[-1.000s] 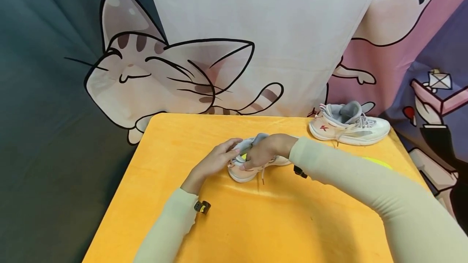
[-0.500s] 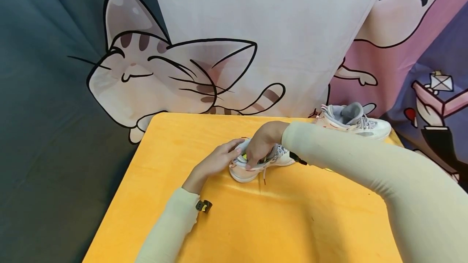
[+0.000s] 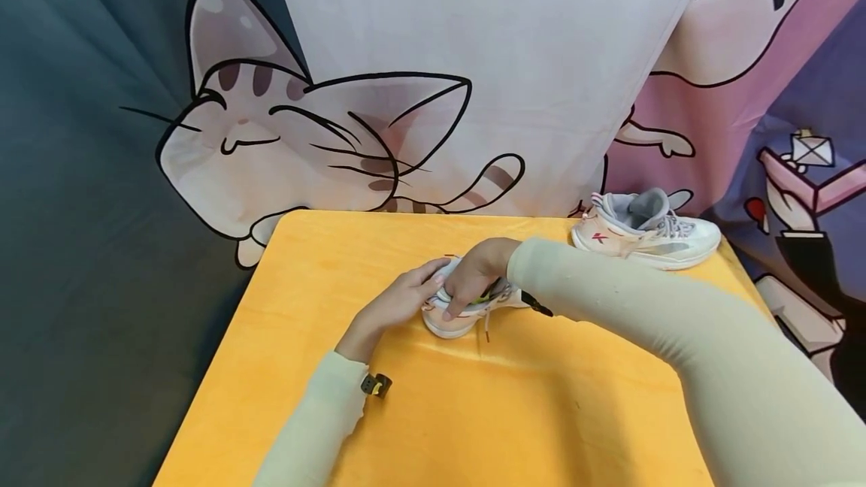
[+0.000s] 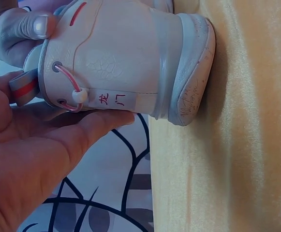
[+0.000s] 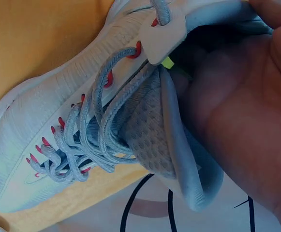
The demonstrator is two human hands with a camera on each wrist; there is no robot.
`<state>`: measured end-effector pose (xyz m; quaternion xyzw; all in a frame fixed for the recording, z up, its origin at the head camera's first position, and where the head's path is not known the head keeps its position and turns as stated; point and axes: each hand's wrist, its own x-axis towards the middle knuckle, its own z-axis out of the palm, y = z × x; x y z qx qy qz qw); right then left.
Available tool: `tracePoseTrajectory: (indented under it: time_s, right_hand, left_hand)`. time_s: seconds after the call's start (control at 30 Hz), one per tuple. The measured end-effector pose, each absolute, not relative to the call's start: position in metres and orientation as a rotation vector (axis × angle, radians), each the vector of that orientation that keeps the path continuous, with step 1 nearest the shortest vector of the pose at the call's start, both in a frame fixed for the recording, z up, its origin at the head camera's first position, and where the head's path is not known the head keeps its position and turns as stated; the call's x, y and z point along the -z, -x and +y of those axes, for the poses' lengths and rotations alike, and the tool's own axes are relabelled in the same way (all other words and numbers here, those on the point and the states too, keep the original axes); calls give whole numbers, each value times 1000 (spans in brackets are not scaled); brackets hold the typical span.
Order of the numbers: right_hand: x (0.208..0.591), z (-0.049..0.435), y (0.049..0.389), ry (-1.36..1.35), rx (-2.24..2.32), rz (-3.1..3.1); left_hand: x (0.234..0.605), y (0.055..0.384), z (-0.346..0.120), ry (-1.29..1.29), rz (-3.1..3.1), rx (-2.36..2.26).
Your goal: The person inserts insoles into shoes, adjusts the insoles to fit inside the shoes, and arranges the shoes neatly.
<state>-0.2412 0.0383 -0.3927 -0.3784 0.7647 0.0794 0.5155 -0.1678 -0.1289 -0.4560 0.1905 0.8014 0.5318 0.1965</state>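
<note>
A white and pale pink sneaker [image 3: 449, 324] stands on the yellow-covered table, its toe pointing right. My left hand [image 3: 399, 297] holds it at the heel collar; the left wrist view shows fingers along the far side of the heel, beside the grey and red pull tab [image 4: 24, 88]. My right hand [image 3: 475, 274] reaches down into the shoe's opening, thumb over the near collar rim, its other fingers hidden inside. A yellow-green insole [image 3: 484, 297] shows inside the shoe, a sliver of it also visible by the tongue [image 5: 150, 130]. Grey laces [image 5: 106, 106] hang loosely threaded.
A matching sneaker [image 3: 646, 231] stands at the table's back right corner. The yellow tablecloth [image 3: 460, 412] reaches toward me, and a printed cartoon curtain [image 3: 541, 36] hangs close behind the table. My right sleeve [image 3: 643, 322] crosses over the table's right side.
My right hand has shifted left, closer to the heel, staying inside the shoe. The yellow-green piece on the table at right is now hidden by my arm. My left hand stays in place.
</note>
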Motion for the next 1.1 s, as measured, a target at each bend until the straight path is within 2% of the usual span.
tracePoseTrajectory:
  time_s: [0.33, 0.7, 1.1]
  right_hand:
    - [394, 33, 240, 882, -198, 1838]
    - [370, 30, 247, 901, -324, 1855]
    - [378, 25, 241, 596, -312, 1918]
  left_hand:
    - [460, 167, -132, -530, 2238, -1495]
    - [459, 168, -132, -478, 2252, -1503]
    - [457, 166, -130, -474, 2240, -1501]
